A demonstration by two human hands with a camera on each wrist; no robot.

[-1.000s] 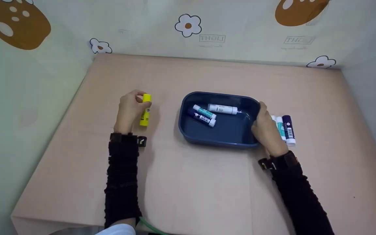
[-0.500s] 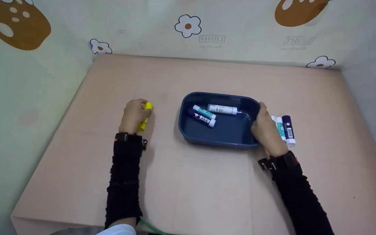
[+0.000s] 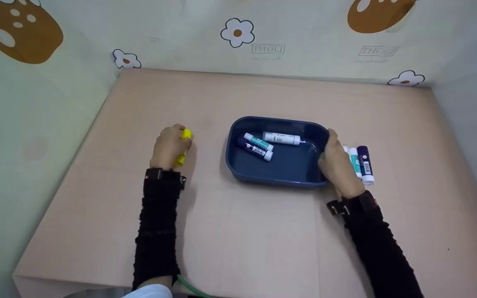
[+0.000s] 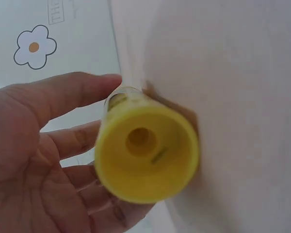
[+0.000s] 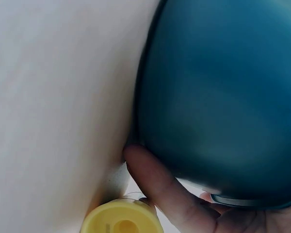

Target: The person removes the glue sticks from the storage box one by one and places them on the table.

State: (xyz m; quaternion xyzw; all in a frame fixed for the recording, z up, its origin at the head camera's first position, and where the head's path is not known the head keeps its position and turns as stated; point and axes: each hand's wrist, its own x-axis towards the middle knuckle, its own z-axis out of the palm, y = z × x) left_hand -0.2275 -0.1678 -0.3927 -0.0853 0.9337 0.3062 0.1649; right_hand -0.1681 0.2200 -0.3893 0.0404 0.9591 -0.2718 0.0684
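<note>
My left hand [image 3: 169, 147] grips a yellow glue stick [image 3: 184, 143] low over the pink table, left of a dark blue tray [image 3: 238, 165]. The left wrist view looks straight at the stick's round yellow end [image 4: 146, 153], with thumb and fingers [image 4: 72, 141] around it. My right hand [image 3: 335, 162] holds the tray's right wall, thumb on the rim and fingers outside. A white stick [image 3: 282, 138], a teal one [image 3: 258, 142] and a dark blue one [image 3: 255, 150] lie in the tray. In the right wrist view a finger [image 5: 157, 187] lies against the tray's outer wall [image 5: 218, 97].
Teal [image 3: 355, 162] and dark blue [image 3: 365, 164] glue sticks lie on the table right of the tray, partly hidden by my right hand. A yellow round stick end [image 5: 120, 219] shows by my right fingers. Flower-patterned walls enclose the table [image 3: 242, 231] on three sides.
My left hand has lowered the yellow glue stick from raised and upright to low by the table and drawn it slightly nearer. The right hand stays on the tray.
</note>
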